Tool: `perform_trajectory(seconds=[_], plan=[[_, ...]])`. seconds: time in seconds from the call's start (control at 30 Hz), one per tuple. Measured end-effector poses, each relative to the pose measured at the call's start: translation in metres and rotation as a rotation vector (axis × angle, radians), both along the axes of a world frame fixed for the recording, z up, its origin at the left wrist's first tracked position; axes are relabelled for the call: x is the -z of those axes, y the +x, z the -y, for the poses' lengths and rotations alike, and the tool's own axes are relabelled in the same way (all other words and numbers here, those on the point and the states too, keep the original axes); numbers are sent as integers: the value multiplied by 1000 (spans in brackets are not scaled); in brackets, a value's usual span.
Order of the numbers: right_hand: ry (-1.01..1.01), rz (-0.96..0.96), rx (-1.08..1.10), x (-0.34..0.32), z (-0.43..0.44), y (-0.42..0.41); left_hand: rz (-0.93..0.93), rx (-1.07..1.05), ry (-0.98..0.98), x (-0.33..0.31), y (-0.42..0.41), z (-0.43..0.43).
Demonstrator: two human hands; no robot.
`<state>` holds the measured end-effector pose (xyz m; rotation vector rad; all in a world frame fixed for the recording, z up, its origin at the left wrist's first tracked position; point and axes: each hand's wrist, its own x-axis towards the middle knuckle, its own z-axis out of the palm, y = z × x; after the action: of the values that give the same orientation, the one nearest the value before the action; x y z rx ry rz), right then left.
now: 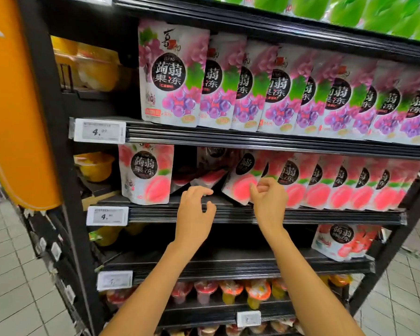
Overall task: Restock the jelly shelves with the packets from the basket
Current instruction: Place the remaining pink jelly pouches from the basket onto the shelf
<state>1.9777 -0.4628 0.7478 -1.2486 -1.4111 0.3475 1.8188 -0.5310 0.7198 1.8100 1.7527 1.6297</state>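
Pink peach jelly packets stand in a row on the middle shelf point(228, 212). One upright peach packet point(147, 174) stands at the left end. Beside it is a gap where a few packets point(199, 177) lie fallen flat. My right hand point(268, 197) pinches the lower edge of a tilted peach packet point(243, 180) at the gap's right side. My left hand point(195, 209) hovers with fingers apart in front of the fallen packets, holding nothing. The basket is out of view.
Purple grape packets point(277, 93) fill the shelf above and green packets point(349, 8) the top one. The shelf below holds only strawberry packets point(340, 241) at its right end. Jelly cups point(230, 291) fill the lower shelves. An orange pillar point(12, 105) stands at left.
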Motion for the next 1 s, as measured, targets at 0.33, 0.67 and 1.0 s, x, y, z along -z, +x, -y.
perform_trajectory(seconds=[0.33, 0.67, 1.0], plan=[[169, 133, -117, 9, 26, -37, 17, -82, 31, 12, 1, -5], [-206, -113, -271, 11, 8, -92, 54, -110, -5, 19, -15, 1], [-316, -351, -296, 3, 23, -81, 95, -73, 15, 13, -18, 0]])
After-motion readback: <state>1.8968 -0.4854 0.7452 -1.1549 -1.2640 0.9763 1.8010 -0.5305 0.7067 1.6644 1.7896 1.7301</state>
